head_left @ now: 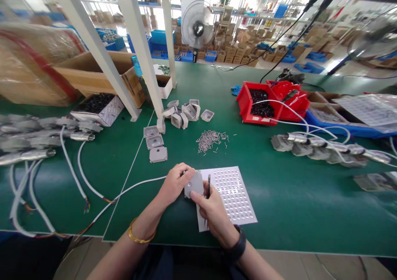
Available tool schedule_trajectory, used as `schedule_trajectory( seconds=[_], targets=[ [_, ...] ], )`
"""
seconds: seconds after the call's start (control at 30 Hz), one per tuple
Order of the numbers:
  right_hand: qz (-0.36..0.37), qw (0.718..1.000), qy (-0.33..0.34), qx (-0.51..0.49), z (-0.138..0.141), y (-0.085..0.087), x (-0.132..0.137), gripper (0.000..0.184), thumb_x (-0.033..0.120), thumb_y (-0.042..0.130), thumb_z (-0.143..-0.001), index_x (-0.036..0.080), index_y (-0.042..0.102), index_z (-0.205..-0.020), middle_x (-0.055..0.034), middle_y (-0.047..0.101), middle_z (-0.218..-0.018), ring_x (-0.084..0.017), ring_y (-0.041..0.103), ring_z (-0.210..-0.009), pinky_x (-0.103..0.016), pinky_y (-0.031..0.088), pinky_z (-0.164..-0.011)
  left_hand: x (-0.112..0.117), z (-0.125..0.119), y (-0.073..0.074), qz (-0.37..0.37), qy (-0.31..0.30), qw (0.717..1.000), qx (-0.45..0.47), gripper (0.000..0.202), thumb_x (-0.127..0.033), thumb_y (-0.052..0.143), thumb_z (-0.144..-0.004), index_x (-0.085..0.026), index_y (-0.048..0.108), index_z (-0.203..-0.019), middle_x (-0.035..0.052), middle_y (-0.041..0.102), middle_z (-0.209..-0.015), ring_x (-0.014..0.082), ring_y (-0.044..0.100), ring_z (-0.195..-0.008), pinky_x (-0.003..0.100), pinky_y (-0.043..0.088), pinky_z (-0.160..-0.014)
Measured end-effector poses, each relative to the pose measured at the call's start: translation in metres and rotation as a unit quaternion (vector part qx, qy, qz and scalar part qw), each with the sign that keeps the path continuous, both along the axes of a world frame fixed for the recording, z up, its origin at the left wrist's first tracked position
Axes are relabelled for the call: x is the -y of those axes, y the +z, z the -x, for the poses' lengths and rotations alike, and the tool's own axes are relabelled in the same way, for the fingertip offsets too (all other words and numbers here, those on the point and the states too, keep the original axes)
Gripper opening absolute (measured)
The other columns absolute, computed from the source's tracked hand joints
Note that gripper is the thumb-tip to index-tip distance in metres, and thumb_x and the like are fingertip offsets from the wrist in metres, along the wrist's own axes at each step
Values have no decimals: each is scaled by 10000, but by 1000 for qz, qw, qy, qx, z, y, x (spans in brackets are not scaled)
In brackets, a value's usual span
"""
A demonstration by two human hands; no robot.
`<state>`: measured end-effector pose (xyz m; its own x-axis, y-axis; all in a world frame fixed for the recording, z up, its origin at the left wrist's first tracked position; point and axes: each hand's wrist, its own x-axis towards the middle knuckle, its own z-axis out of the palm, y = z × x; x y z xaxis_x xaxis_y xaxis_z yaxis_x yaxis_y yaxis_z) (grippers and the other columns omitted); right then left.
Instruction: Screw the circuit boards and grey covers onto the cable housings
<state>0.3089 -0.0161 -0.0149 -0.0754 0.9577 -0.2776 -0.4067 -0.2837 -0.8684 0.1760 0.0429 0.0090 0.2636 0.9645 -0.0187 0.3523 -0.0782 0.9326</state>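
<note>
My left hand (177, 181) is closed around the left and top edge of a grey square housing (195, 183). A white cable (142, 183) runs leftward from beside it. The thumb of my right hand (217, 211) presses the housing's lower right corner, while the same hand keeps dark tweezers (208, 185) between its fingers, upright with the tip down. Partly under my right hand lies a white sheet (252, 218) with rows of clear round dots. Beyond the hands are a pile of small screws (208, 140) and several grey covers (158, 154).
A red bin (246, 111) of black parts stands at the back right. Cabled grey units (312, 149) lie on the right, more (37, 135) on the left. White frame posts (145, 52) rise at back left beside a cardboard box (102, 79). A fan (197, 27) stands behind.
</note>
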Motion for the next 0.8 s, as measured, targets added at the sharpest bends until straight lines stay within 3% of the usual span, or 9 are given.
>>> schedule_trajectory(
  seconds=[0.17,0.27,0.33,0.4,0.47,0.53,0.6,0.67,0.8],
  targets=[
    [-45,997,42,51,-8,1,-7,468,420,758,-723,132,593,-1054,-91,657,-984,-248,603,-920,-353,471,-836,4,3,-1,-15,30,999,7,412,-489,418,-901,-147,628,-808,62,610,-829,220,565,-836,307,446,-731],
    [-147,961,110,209,-19,9,-24,424,322,738,-748,155,573,-1101,-75,636,-997,-244,600,-900,-335,499,-767,15,19,-1,-63,31,997,10,339,-447,465,-896,-171,629,-1004,84,615,-1019,245,544,-995,368,425,-889],
    [-255,872,147,391,-25,12,-38,415,171,682,-766,185,548,-1158,-78,598,-1082,-225,602,-876,-305,505,-721,25,31,-3,-122,25,992,-13,324,-401,530,-871,-226,597,-1135,79,540,-1226,266,445,-1170,422,332,-1017],
    [-357,728,179,557,-29,12,-49,460,40,556,-800,220,515,-1221,-98,531,-1213,-184,614,-808,-258,499,-659,34,39,-10,-154,47,986,-44,327,-360,571,-845,-261,588,-1156,70,473,-1311,275,401,-1210,448,308,-1035],
    [-432,592,203,649,-31,9,-55,484,-5,459,-836,236,498,-1253,-121,489,-1272,-147,611,-714,-222,479,-575,41,38,-20,-121,104,986,-56,332,-335,601,-812,-229,577,-1125,89,554,-1141,249,523,-1006,407,431,-881],
    [-484,519,204,674,-31,4,-54,442,10,432,-869,231,506,-1244,-138,510,-1250,-143,601,-671,-220,467,-534,44,29,-28,-54,153,986,-45,430,-332,660,-748,-176,520,-1123,32,573,-818,196,540,-711,320,463,-655],
    [-518,493,194,671,-33,0,-48,400,25,420,-887,227,526,-1216,-151,528,-1236,-160,603,-689,-240,477,-545,45,18,-31,-4,160,987,-34,524,-327,706,-693,-144,482,-1129,-28,513,-664,171,499,-587,273,421,-551],
    [-527,488,197,667,-40,-2,-41,388,32,410,-896,222,529,-1212,-160,510,-1272,-170,609,-710,-255,486,-556,45,10,-31,7,129,991,-35,483,-301,713,-678,-142,514,-1089,-15,541,-686,174,516,-605,268,420,-559],
    [-504,531,224,644,-68,-2,-48,314,140,415,-943,189,509,-1239,-141,562,-1214,-204,633,-766,-288,511,-600,38,10,-29,-27,74,996,-36,409,-164,671,-655,-181,575,-1052,33,602,-838,203,560,-731,290,450,-645]
  ],
)
